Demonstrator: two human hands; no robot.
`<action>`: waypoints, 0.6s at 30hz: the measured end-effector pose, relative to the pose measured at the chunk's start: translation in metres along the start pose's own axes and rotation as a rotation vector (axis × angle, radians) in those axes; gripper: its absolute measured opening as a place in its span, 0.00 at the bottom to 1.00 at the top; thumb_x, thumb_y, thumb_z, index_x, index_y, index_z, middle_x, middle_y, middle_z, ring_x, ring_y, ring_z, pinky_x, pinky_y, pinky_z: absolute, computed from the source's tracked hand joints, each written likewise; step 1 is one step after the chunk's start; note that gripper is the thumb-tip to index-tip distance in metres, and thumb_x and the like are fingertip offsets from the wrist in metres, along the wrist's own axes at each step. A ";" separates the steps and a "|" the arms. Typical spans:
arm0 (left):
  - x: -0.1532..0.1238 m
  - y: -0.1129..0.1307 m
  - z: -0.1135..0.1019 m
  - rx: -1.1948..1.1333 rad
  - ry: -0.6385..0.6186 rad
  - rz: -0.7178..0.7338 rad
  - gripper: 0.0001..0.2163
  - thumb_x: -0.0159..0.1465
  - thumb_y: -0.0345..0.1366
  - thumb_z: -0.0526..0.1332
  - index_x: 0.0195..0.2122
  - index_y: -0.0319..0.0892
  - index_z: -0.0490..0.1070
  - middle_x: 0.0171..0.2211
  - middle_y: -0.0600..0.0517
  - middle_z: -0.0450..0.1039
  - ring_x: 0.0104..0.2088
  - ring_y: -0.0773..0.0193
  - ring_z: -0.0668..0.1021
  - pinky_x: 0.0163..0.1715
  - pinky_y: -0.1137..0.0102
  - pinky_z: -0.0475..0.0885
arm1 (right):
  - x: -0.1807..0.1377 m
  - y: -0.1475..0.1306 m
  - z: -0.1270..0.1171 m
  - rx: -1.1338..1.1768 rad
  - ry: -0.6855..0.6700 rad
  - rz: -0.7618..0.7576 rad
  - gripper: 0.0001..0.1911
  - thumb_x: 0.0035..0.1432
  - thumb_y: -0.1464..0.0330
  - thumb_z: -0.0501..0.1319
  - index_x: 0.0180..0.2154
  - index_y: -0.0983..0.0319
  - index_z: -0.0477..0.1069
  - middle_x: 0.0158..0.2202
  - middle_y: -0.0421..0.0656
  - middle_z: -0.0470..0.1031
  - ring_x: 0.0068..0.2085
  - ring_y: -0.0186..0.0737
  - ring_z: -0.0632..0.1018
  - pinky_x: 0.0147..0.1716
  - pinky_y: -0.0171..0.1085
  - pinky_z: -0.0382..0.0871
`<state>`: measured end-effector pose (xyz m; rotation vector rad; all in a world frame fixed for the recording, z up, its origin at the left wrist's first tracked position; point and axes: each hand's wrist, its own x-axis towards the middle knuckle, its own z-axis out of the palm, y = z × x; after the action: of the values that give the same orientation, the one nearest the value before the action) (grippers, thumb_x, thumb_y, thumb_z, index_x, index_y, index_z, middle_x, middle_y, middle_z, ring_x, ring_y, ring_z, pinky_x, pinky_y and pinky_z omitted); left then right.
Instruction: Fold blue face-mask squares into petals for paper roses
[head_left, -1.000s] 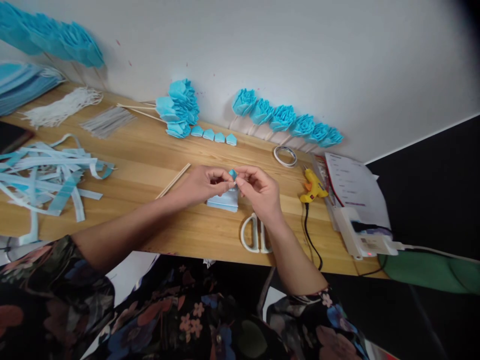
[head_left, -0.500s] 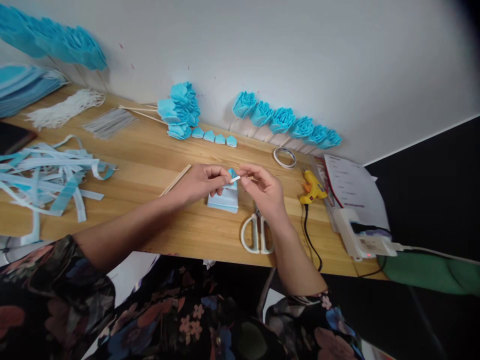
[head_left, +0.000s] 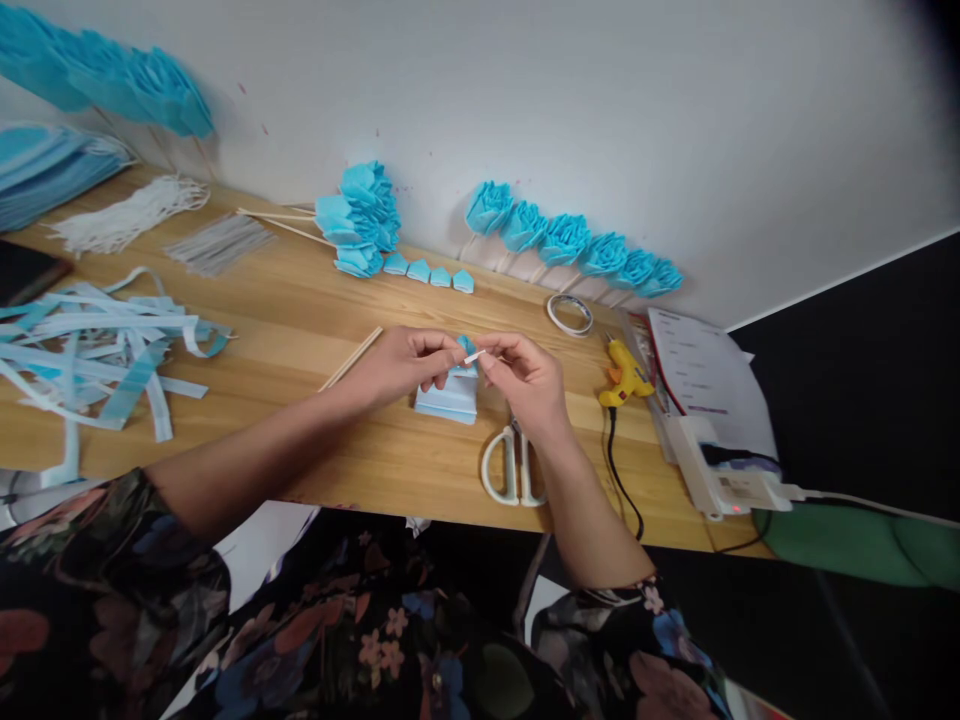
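A wooden table (head_left: 292,320) adjoins a pale wall (head_left: 600,110).

A short white strip (head_left: 475,356) is held slantwise near a flat stack of pale-blue sheets (head_left: 447,402).

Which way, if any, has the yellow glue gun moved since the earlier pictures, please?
No: judged against the white tape roll, the yellow glue gun shows no visible shift.
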<state>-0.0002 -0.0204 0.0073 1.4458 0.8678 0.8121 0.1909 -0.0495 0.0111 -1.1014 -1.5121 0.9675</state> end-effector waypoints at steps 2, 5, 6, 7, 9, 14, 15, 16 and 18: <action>0.000 0.001 0.000 0.014 0.003 -0.004 0.08 0.60 0.39 0.63 0.31 0.39 0.77 0.19 0.55 0.71 0.19 0.72 0.69 0.20 0.78 0.64 | 0.000 0.001 0.000 -0.015 0.003 0.008 0.08 0.57 0.63 0.65 0.40 0.57 0.78 0.32 0.38 0.79 0.31 0.32 0.75 0.28 0.33 0.69; -0.001 0.003 0.001 0.038 0.010 -0.025 0.07 0.60 0.37 0.63 0.31 0.39 0.77 0.20 0.55 0.70 0.20 0.72 0.69 0.19 0.78 0.63 | -0.001 0.001 0.000 -0.025 0.009 0.012 0.09 0.57 0.63 0.65 0.40 0.57 0.78 0.32 0.38 0.78 0.32 0.32 0.75 0.29 0.33 0.69; -0.002 0.004 0.001 0.045 0.012 -0.034 0.07 0.60 0.37 0.63 0.32 0.39 0.77 0.20 0.55 0.70 0.20 0.72 0.69 0.19 0.78 0.63 | -0.001 0.001 0.000 -0.029 0.011 0.015 0.08 0.57 0.63 0.65 0.40 0.57 0.78 0.32 0.38 0.78 0.32 0.32 0.75 0.29 0.33 0.69; -0.003 0.004 0.002 0.051 0.012 -0.045 0.07 0.60 0.36 0.63 0.32 0.39 0.77 0.20 0.55 0.70 0.20 0.72 0.69 0.18 0.78 0.63 | -0.001 0.001 0.000 -0.032 0.011 0.018 0.08 0.58 0.63 0.65 0.40 0.57 0.78 0.32 0.38 0.78 0.32 0.32 0.75 0.29 0.33 0.68; -0.004 0.005 0.003 0.062 0.007 -0.066 0.06 0.60 0.36 0.62 0.32 0.39 0.76 0.20 0.55 0.70 0.20 0.71 0.70 0.18 0.78 0.64 | -0.001 0.001 0.001 -0.039 0.006 0.021 0.08 0.58 0.63 0.65 0.40 0.57 0.78 0.32 0.38 0.78 0.32 0.32 0.75 0.29 0.33 0.68; -0.002 0.004 0.004 0.063 0.053 -0.073 0.06 0.60 0.36 0.62 0.32 0.40 0.76 0.20 0.56 0.69 0.19 0.71 0.68 0.18 0.78 0.63 | -0.001 0.003 0.000 -0.117 0.050 -0.042 0.09 0.60 0.64 0.63 0.43 0.56 0.77 0.37 0.40 0.80 0.36 0.35 0.78 0.31 0.35 0.71; -0.001 0.004 0.004 0.061 0.081 -0.059 0.06 0.60 0.36 0.62 0.31 0.40 0.76 0.20 0.56 0.69 0.20 0.72 0.68 0.19 0.77 0.63 | -0.002 0.003 0.000 -0.170 0.093 -0.090 0.09 0.61 0.65 0.62 0.44 0.56 0.76 0.38 0.40 0.80 0.38 0.36 0.78 0.32 0.35 0.71; 0.000 0.003 0.004 0.060 0.110 -0.044 0.07 0.60 0.37 0.62 0.30 0.39 0.75 0.20 0.56 0.69 0.20 0.72 0.68 0.19 0.77 0.63 | -0.002 0.002 0.000 -0.240 0.138 -0.154 0.08 0.61 0.66 0.62 0.43 0.56 0.76 0.39 0.41 0.80 0.39 0.37 0.78 0.34 0.36 0.72; 0.001 0.003 0.003 0.061 0.162 -0.013 0.07 0.60 0.37 0.62 0.29 0.39 0.74 0.19 0.56 0.69 0.21 0.72 0.68 0.21 0.77 0.63 | -0.004 0.000 0.002 -0.399 0.188 -0.302 0.05 0.62 0.68 0.61 0.39 0.57 0.75 0.37 0.41 0.79 0.38 0.38 0.77 0.36 0.39 0.72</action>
<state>0.0032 -0.0213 0.0100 1.4401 1.0317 0.9094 0.1899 -0.0530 0.0094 -1.1573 -1.6942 0.3520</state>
